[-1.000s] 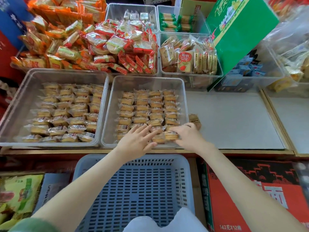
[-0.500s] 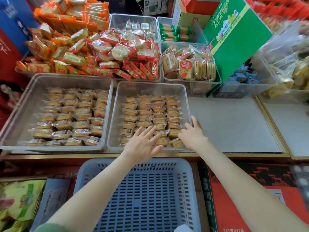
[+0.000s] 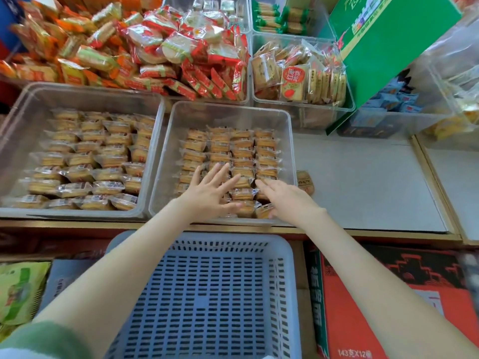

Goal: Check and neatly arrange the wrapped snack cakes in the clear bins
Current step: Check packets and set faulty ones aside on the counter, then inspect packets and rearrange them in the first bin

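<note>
Head view: the left hand (image 3: 210,193) and right hand (image 3: 287,198) lie flat, fingers spread, holding nothing, on the near rows of clear-wrapped golden snack cakes (image 3: 233,146) in the right clear plastic bin (image 3: 228,110). This looks like the straightening step. Next, I'd say, comes squaring the skewed front row. Two bins, counting the left clear plastic bin (image 3: 85,94); four columns here; one stray wrapped cake (image 3: 305,181) on the grey shelf (image 3: 363,177).

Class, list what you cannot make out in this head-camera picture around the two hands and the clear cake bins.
Head view only.
- Snack cakes in the right bin: those beneath the left hand and right hand are covered.
- Wrapper print: too small.
- Loose packet beside that bin: label blurred.
- Left bin: near corner cut by the left edge.
</note>
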Demonstrator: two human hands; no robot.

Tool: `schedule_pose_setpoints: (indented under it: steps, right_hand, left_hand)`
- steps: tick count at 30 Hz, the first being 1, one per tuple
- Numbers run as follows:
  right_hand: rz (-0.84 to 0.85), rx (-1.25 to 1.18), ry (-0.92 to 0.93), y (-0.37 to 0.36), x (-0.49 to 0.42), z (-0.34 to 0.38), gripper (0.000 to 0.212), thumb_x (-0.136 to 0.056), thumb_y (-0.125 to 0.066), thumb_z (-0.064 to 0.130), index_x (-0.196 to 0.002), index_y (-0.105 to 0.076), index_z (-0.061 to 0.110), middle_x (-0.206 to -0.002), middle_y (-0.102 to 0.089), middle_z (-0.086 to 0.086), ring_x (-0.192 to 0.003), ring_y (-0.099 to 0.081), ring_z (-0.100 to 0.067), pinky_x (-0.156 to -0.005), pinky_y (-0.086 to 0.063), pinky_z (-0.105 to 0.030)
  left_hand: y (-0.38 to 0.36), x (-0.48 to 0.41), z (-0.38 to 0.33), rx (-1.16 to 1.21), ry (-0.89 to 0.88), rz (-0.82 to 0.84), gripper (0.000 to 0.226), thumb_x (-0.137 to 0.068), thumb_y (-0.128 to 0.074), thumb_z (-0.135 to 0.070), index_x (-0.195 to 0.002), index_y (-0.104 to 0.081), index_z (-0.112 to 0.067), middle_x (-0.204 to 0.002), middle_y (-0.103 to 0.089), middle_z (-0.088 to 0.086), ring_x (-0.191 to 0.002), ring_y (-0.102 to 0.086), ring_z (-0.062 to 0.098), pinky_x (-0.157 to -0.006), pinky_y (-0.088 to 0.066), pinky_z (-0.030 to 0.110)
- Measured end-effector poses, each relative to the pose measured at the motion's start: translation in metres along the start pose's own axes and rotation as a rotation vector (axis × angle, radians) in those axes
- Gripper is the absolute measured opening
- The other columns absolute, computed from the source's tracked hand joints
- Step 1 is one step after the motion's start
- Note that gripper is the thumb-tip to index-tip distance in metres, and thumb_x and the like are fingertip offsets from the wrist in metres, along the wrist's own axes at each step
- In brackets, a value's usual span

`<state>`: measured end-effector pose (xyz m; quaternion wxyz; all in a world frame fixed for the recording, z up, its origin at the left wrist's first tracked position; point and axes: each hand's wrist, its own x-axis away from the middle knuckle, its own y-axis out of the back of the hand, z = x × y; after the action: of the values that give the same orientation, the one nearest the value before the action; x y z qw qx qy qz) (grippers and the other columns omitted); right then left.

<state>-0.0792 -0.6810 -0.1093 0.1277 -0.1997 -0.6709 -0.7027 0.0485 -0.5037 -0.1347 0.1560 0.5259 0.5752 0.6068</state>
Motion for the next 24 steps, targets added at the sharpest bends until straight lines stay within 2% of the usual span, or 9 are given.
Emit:
schedule_pose_setpoints:
  steps: [3, 5, 8, 11, 13, 18, 22, 24]
  right_hand:
    - [0.082, 0.146, -0.025, -0.004, -0.015, 0.003, 0.104, -0.088, -0.066, 0.036, -0.152, 0.013, 0.014, -0.162, 0.005, -0.010, -0.149, -0.001, -0.023, -0.120, -0.011, -0.036]
    - [0.127, 0.185, -0.071, -0.010, -0.026, 0.006, 0.106, -0.089, -0.062, 0.043, -0.150, 0.018, 0.011, -0.160, 0.012, -0.012, -0.149, 0.004, -0.025, -0.121, -0.007, -0.037]
    - [0.128, 0.157, -0.101, -0.016, -0.035, 0.007, 0.099, -0.094, -0.056, 0.041, -0.149, 0.020, 0.009, -0.159, 0.014, -0.016, -0.149, 0.005, -0.028, -0.121, -0.007, -0.038]
    - [0.108, 0.125, -0.098, -0.018, -0.034, 0.007, 0.090, -0.098, -0.051, 0.036, -0.150, 0.018, 0.008, -0.159, 0.012, -0.017, -0.149, 0.004, -0.029, -0.121, -0.007, -0.039]
    - [0.099, 0.121, -0.093, -0.017, -0.033, 0.006, 0.087, -0.099, -0.048, 0.032, -0.150, 0.018, 0.008, -0.159, 0.012, -0.017, -0.149, 0.003, -0.029, -0.121, -0.008, -0.039]
    - [0.061, 0.059, -0.064, -0.014, -0.027, 0.006, 0.084, -0.099, -0.049, 0.025, -0.151, 0.014, 0.009, -0.160, 0.010, -0.018, -0.149, 0.001, -0.029, -0.121, -0.010, -0.040]
    - [0.085, -0.108, -0.052, 0.006, -0.026, 0.010, 0.091, -0.093, -0.058, 0.029, -0.153, 0.008, 0.012, -0.160, 0.008, -0.015, -0.149, 0.000, -0.027, -0.121, -0.007, -0.041]
    - [0.026, -0.191, -0.024, 0.018, -0.027, 0.023, 0.090, -0.093, -0.059, 0.031, -0.154, 0.004, 0.015, -0.161, 0.004, -0.011, -0.149, 0.000, -0.026, -0.120, -0.004, -0.041]
  left_hand:
    - [-0.007, -0.017, 0.005, -0.167, -0.003, 0.072, 0.095, -0.082, -0.025, -0.083, -0.143, 0.031, -0.036, -0.151, 0.037, -0.002, -0.141, 0.035, 0.019, -0.114, 0.022, 0.052]
    - [-0.014, -0.025, 0.005, -0.231, 0.021, 0.121, 0.097, -0.081, -0.027, -0.084, -0.136, 0.037, -0.035, -0.149, 0.039, -0.002, -0.142, 0.034, 0.021, -0.115, 0.020, 0.054]
    - [-0.019, -0.028, 0.004, -0.249, 0.055, 0.132, 0.097, -0.081, -0.029, -0.084, -0.134, 0.037, -0.036, -0.143, 0.042, -0.003, -0.143, 0.032, 0.021, -0.115, 0.019, 0.054]
    - [-0.014, -0.024, 0.002, -0.250, 0.051, 0.104, 0.096, -0.084, -0.030, -0.081, -0.144, 0.029, -0.035, -0.152, 0.035, -0.002, -0.146, 0.026, 0.022, -0.117, 0.015, 0.053]
    - [-0.005, -0.017, 0.000, -0.198, 0.063, 0.054, 0.086, -0.090, -0.028, -0.075, -0.151, 0.016, -0.035, -0.159, 0.026, 0.002, -0.148, 0.021, 0.023, -0.118, 0.015, 0.050]
    - [0.008, 0.030, 0.005, -0.063, 0.091, -0.189, 0.066, -0.098, -0.020, -0.059, -0.156, -0.003, -0.031, -0.163, 0.009, 0.002, -0.150, 0.011, 0.019, -0.119, 0.012, 0.039]
    - [-0.006, 0.093, 0.035, -0.114, 0.080, -0.309, 0.078, -0.091, 0.002, -0.067, -0.155, -0.016, -0.026, -0.161, -0.006, 0.003, -0.148, 0.002, 0.020, -0.114, 0.016, 0.039]
    - [-0.014, 0.124, 0.054, -0.116, 0.157, -0.292, 0.086, -0.085, 0.012, -0.072, -0.155, -0.009, -0.028, -0.160, 0.004, -0.001, -0.145, 0.013, 0.014, -0.113, 0.019, 0.032]
